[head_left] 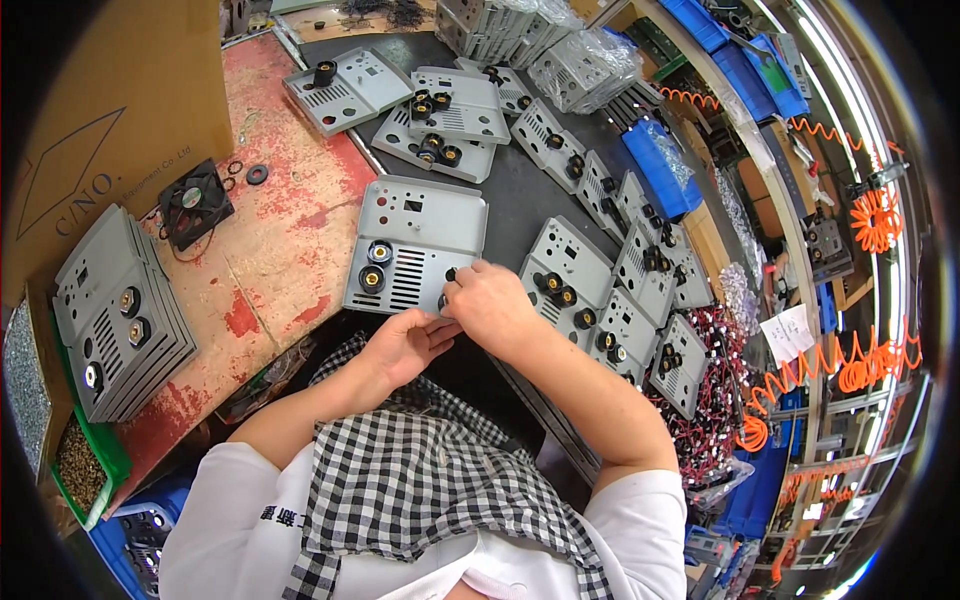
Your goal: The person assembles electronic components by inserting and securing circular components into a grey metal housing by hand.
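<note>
A grey metal panel [418,222] with vent slots and two round brass-and-black sockets lies flat in front of me. My right hand [490,300] pinches a small black knob-like part at the panel's lower right corner. My left hand [405,345] reaches under that same edge, fingers curled against the panel's underside. Whether the left hand holds a small part is hidden.
A stack of grey panels [120,320] stands at my left beside a black fan [195,203]. Rows of finished panels [600,290] lean at my right, more panels [450,115] lie farther back. Blue bins [660,165], red wire bundles [715,400] and a green tray of brass nuts [80,465] surround the bench.
</note>
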A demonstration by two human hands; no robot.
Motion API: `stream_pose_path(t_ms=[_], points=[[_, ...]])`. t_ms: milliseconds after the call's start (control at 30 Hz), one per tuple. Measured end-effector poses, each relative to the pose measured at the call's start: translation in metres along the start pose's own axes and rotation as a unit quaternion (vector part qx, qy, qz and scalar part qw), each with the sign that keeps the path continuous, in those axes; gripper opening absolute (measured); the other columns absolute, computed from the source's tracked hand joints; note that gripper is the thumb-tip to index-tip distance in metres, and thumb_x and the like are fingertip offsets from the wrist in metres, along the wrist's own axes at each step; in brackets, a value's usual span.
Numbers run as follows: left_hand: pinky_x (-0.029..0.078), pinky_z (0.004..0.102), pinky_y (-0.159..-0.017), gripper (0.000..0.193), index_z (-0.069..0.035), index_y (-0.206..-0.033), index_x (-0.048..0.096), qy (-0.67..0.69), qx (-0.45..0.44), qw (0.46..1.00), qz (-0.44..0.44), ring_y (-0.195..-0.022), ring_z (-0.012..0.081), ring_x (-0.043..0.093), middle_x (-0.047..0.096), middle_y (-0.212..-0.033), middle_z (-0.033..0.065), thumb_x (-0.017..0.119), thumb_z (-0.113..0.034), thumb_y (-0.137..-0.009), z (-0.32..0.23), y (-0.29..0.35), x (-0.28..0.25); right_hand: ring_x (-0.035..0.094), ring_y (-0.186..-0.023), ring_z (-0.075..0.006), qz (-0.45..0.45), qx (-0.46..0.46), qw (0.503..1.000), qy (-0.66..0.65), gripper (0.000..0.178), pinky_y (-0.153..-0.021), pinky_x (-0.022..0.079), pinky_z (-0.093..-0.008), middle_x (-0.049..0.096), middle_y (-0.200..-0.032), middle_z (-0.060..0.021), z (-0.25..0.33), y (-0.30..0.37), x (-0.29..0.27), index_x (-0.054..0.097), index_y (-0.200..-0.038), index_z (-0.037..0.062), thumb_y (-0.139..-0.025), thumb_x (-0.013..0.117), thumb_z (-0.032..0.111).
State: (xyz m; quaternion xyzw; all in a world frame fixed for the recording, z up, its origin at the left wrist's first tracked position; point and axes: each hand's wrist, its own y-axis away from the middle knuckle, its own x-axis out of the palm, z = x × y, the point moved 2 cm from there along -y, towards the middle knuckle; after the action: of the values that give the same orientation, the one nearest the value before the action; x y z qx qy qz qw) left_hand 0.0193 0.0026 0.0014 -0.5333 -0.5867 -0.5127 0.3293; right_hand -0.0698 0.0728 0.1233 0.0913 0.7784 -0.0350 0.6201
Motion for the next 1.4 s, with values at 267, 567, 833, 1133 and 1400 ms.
stream_pose_path(t_ms=[267,567,833,1133,1400], points=[[0.029,0.0407,-0.103,0.032,-0.010,-0.108,0.056,-0.024,-0.012,1.000,0.002,-0.113,0.0218,0.050,0.059,-0.113,0.0077,0.053,-0.020,-0.077,0.000,0.000,0.003,0.058,-0.068,-0.0224,-0.066,0.132,0.989,-0.005,0.024,-0.059,0.047,-0.0353,0.057,-0.069,-0.0045,-0.002,-0.003,0.014,0.065,-0.063,0.0104,-0.071,0.068,0.032],[0.029,0.0419,-0.100,0.027,-0.012,-0.105,0.056,-0.034,-0.002,0.999,0.000,-0.112,0.0199,0.050,0.059,-0.111,0.0049,0.053,-0.021,-0.080,0.000,0.000,-0.001,0.059,-0.075,-0.0246,-0.097,0.113,0.979,-0.139,0.018,-0.067,0.049,-0.0359,0.060,-0.077,-0.0059,0.004,0.011,0.001,0.068,-0.085,0.0109,-0.069,0.070,0.020],[0.031,0.0409,-0.100,0.022,-0.013,-0.101,0.058,-0.021,-0.007,1.000,0.003,-0.112,0.0181,0.050,0.059,-0.109,0.0030,0.053,-0.020,-0.080,-0.001,0.001,-0.001,0.057,-0.072,-0.0234,-0.109,0.015,0.990,-0.090,0.017,-0.071,0.046,-0.0350,0.059,-0.074,-0.0050,-0.001,0.011,0.008,0.068,-0.083,0.0095,-0.069,0.069,0.020],[0.027,0.0401,-0.102,0.035,-0.011,-0.111,0.055,-0.038,-0.015,0.999,0.005,-0.116,0.0182,0.047,0.058,-0.114,0.0040,0.054,-0.022,-0.078,-0.001,0.002,0.001,0.056,-0.066,-0.0239,-0.081,0.138,0.987,-0.022,0.018,-0.061,0.044,-0.0361,0.059,-0.074,-0.0062,-0.003,0.000,0.002,0.068,-0.081,0.0106,-0.072,0.069,0.026],[0.025,0.0390,-0.100,0.034,-0.013,-0.114,0.056,-0.027,-0.017,0.999,0.003,-0.117,0.0181,0.046,0.057,-0.116,0.0015,0.053,-0.023,-0.083,0.001,-0.003,-0.007,0.063,-0.074,-0.0309,0.043,0.289,0.915,-0.280,0.019,-0.063,0.050,-0.0371,0.065,-0.082,-0.0124,-0.004,0.020,-0.026,0.065,-0.100,0.0112,-0.089,0.054,0.022]])
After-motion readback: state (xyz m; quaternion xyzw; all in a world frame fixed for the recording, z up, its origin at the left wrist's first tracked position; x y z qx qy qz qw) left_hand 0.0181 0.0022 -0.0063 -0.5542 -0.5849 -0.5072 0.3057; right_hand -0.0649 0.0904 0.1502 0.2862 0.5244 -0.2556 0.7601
